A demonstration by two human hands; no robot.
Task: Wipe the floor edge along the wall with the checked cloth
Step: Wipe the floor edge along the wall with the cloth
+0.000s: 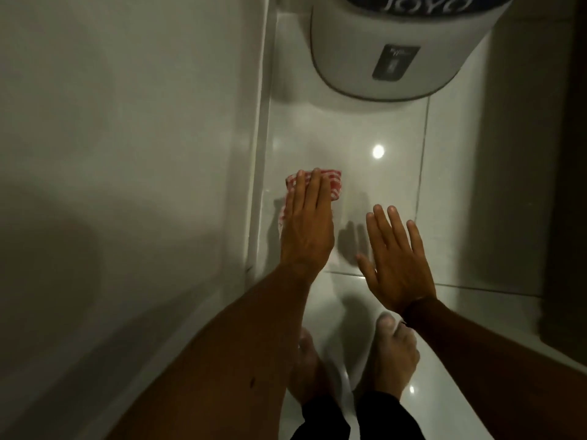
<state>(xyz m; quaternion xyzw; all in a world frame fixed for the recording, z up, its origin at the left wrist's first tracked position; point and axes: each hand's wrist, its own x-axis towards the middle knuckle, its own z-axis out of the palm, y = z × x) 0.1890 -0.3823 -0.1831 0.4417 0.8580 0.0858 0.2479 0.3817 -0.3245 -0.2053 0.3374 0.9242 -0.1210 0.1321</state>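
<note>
The red-and-white checked cloth (332,181) lies folded on the glossy white floor tile, close to the white skirting (260,160) at the foot of the wall. My left hand (306,227) lies flat on top of the cloth, fingers together and pressing it down; part of the cloth is hidden under the palm. My right hand (395,265) is held flat with fingers spread, to the right of the cloth, just above or on the tile, holding nothing.
The pale wall (127,138) fills the left side. A white and dark appliance marked JOYO (397,52) stands on the floor straight ahead. A dark upright surface (565,185) borders the right. My two bare feet (394,354) are below my hands.
</note>
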